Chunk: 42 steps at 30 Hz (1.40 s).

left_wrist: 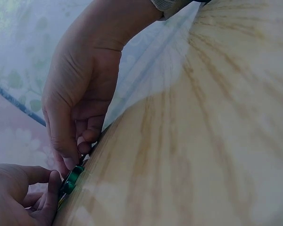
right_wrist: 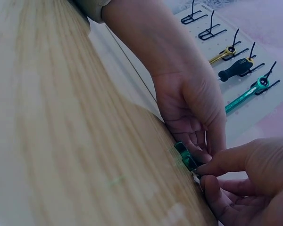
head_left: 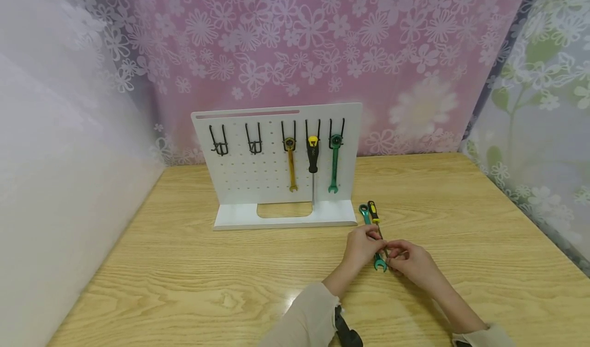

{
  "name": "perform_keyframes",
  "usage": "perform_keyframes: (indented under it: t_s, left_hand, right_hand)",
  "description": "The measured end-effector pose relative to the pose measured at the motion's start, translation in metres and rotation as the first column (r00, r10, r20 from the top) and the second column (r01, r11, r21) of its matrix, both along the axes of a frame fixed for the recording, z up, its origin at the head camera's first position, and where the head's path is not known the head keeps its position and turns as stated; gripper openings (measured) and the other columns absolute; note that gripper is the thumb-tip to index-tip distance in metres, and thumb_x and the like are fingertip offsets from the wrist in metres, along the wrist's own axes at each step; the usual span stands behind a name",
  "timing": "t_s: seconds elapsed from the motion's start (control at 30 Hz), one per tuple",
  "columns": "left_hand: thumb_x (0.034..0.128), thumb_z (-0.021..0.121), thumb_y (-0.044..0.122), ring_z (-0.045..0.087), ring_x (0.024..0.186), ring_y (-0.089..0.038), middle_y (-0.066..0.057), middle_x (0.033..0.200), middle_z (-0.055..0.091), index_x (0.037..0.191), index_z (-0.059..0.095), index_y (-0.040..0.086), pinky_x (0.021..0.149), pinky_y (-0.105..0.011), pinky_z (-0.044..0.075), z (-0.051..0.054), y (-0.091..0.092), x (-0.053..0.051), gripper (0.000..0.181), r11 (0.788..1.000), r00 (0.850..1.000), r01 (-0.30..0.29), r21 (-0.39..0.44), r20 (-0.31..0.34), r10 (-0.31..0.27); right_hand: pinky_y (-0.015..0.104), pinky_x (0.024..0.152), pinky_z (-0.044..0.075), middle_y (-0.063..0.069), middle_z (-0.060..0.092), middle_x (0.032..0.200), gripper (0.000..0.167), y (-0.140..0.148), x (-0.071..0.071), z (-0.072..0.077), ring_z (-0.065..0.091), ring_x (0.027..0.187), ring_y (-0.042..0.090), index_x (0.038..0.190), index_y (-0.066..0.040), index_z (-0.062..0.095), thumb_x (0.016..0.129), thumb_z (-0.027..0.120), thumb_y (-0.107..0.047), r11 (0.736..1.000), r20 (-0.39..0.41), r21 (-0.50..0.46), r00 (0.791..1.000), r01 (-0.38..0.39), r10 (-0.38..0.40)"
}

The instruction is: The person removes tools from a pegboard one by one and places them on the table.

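A green wrench (head_left: 380, 265) and a screwdriver (head_left: 374, 212) with a black and yellow handle lie side by side, right of the pegboard's base. My left hand (head_left: 361, 247) bends over their middles, fingers curled at the screwdriver's shaft; whether they grip it is hidden. With thumb and forefinger my right hand (head_left: 415, 265) pinches the shaft's lower end, beside the wrench's open jaw. The fingertips of both hands nearly meet. In the right wrist view the wrench end (right_wrist: 185, 155) shows between left hand (right_wrist: 193, 103) and right hand (right_wrist: 259, 183).
A white pegboard (head_left: 249, 178) stands behind on the wooden table (head_left: 184, 270). On its hooks hang a yellow wrench (head_left: 291, 165), a black and yellow screwdriver (head_left: 313, 155) and a green wrench (head_left: 335, 165). Two hook pairs at its left hold no tools.
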<state>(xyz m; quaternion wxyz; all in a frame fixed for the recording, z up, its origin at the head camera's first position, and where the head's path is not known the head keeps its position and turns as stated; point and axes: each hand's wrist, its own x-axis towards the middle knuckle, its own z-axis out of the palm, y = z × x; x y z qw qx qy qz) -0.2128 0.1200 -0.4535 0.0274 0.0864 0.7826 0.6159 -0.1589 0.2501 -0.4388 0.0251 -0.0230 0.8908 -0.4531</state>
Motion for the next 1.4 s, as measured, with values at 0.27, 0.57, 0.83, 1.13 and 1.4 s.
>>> perform_keyframes:
  t_s: [0.27,0.57,0.83,1.13,1.4]
  left_hand:
    - [0.0726,0.072,-0.005,0.058,0.05,-0.005,0.005,0.066,0.06,0.102,0.066,-0.004,0.048,-0.015,0.046,0.0,0.0,0.0,0.03,1.0,1.0,0.004,0.012,-0.006,-0.003]
    - [0.074,0.071,-0.006,0.056,0.05,-0.005,0.006,0.066,0.058,0.098,0.067,-0.004,0.046,-0.015,0.046,-0.001,0.0,-0.001,0.025,0.998,1.0,0.005,0.063,0.001,-0.005]
    - [0.0762,0.07,-0.005,0.059,0.05,-0.012,0.005,0.068,0.057,0.095,0.066,-0.003,0.047,-0.019,0.049,-0.003,0.0,-0.001,0.019,0.988,1.0,0.017,0.152,0.018,-0.02]
    - [0.0763,0.071,-0.002,0.059,0.052,-0.012,0.007,0.07,0.057,0.093,0.068,0.001,0.049,-0.021,0.05,-0.001,0.0,-0.003,0.017,0.981,0.999,-0.028,0.191,0.04,0.021]
    - [0.0773,0.069,-0.002,0.061,0.055,-0.022,0.005,0.072,0.057,0.091,0.069,0.004,0.051,-0.024,0.051,0.009,0.0,-0.001,0.015,0.968,0.997,-0.034,0.249,0.073,0.016]
  right_hand:
    - [0.026,0.052,0.048,0.007,0.055,0.083,0.034,-0.001,0.0,0.0,0.057,0.066,0.016,0.115,0.008,0.054,0.083,0.06,-0.001,1.0,0.002,-0.004,1.0,0.012,-0.012]
    - [0.027,0.05,0.047,0.009,0.056,0.083,0.032,-0.001,-0.001,0.003,0.056,0.062,0.016,0.113,0.008,0.055,0.081,0.055,0.004,0.999,-0.054,-0.036,0.998,0.039,-0.041]
    - [0.025,0.048,0.045,0.009,0.059,0.082,0.026,0.0,-0.001,0.002,0.056,0.059,0.013,0.11,0.005,0.058,0.084,0.057,0.002,0.994,-0.101,-0.069,0.99,0.087,-0.093]
    - [0.027,0.056,0.049,0.012,0.057,0.088,0.029,0.001,-0.002,0.006,0.057,0.068,0.015,0.116,0.009,0.053,0.089,0.053,-0.001,0.973,-0.023,-0.21,0.995,0.093,-0.1]
    - [0.028,0.065,0.052,0.013,0.055,0.094,0.031,0.002,-0.001,0.013,0.058,0.076,0.013,0.118,0.011,0.05,0.092,0.053,-0.005,0.943,0.008,-0.322,0.996,0.089,-0.091]
